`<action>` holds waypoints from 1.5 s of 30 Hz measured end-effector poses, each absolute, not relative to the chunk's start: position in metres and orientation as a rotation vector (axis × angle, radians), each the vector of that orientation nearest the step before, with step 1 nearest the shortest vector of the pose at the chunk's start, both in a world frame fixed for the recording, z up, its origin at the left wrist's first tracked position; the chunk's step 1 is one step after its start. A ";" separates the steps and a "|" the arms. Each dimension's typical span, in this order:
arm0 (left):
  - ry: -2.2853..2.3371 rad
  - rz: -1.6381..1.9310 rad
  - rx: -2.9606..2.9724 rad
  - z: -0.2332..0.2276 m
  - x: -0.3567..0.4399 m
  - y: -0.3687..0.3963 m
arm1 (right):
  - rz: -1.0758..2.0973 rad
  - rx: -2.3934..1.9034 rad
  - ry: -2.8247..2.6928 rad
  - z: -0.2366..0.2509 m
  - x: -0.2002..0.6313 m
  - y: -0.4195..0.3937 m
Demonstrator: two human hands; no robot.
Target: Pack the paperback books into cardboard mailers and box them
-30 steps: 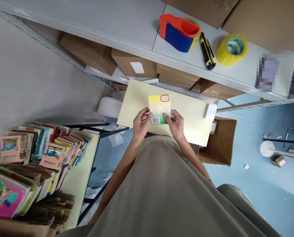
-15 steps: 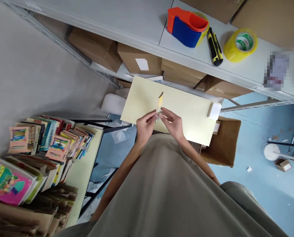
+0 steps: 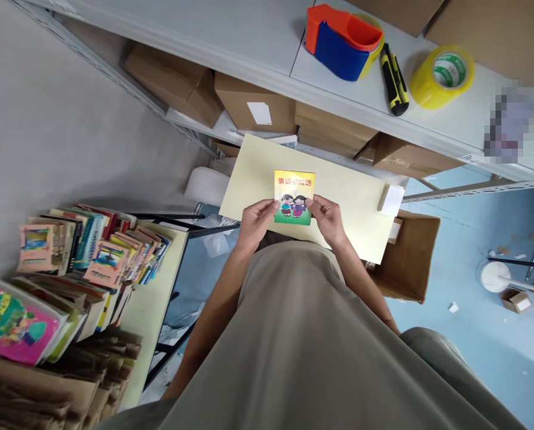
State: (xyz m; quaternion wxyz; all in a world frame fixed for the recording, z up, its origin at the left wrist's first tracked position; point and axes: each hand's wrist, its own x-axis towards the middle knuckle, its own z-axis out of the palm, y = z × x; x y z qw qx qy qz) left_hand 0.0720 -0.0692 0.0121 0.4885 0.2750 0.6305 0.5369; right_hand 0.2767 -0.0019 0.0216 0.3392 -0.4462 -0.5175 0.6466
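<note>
I hold a small yellow-and-green booklet (image 3: 294,192) with two cartoon children and red characters on its cover. My left hand (image 3: 254,221) pinches its left edge and my right hand (image 3: 328,220) pinches its right edge. The booklet is front cover up, just above a pale yellow tabletop (image 3: 347,206) in front of my body.
A grey shelf (image 3: 249,42) carries an orange-and-blue tape dispenser (image 3: 341,42), a yellow-black utility knife (image 3: 394,79) and a yellow tape roll (image 3: 442,76). Cardboard boxes (image 3: 253,110) sit beneath. Stacked books (image 3: 92,254) fill a table at left. An open carton (image 3: 410,263) stands on the blue floor.
The booklet showed its back with a barcode, then turned edge-on, and now faces front cover up. Both hands shifted their grip on its sides.
</note>
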 end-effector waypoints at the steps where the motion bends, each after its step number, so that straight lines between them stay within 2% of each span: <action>1: 1.527 1.307 0.632 0.013 0.073 -0.069 | 1.689 -1.160 -1.344 0.021 0.277 -0.002; 7: 1.560 1.371 0.533 0.022 0.088 -0.065 | 1.642 -1.218 -1.364 0.017 0.274 -0.001; 13: 1.706 1.421 0.628 0.024 0.093 -0.065 | 1.262 -1.358 -1.287 0.039 0.270 -0.012; 18: 1.672 1.457 0.900 0.027 0.109 -0.074 | 1.508 -1.284 -1.332 0.051 0.253 -0.025; 23: 1.647 1.406 1.263 0.029 0.115 -0.081 | 1.447 -1.278 -1.337 0.039 0.249 -0.019; 27: 1.711 1.464 1.048 0.024 0.097 -0.078 | 1.565 -1.208 -1.293 0.033 0.259 -0.008; 33: 1.406 1.359 0.645 0.013 0.077 -0.075 | 1.701 -1.154 -1.238 0.033 0.262 -0.011; 37: 1.431 1.391 0.531 0.012 0.081 -0.079 | 1.695 -1.177 -1.266 0.024 0.261 -0.011; 42: 1.583 1.484 0.565 0.014 0.084 -0.080 | 1.435 -1.260 -1.281 0.020 0.261 -0.013; 45: 1.647 1.497 0.685 0.024 0.091 -0.083 | 1.522 -1.193 -1.352 0.029 0.254 -0.022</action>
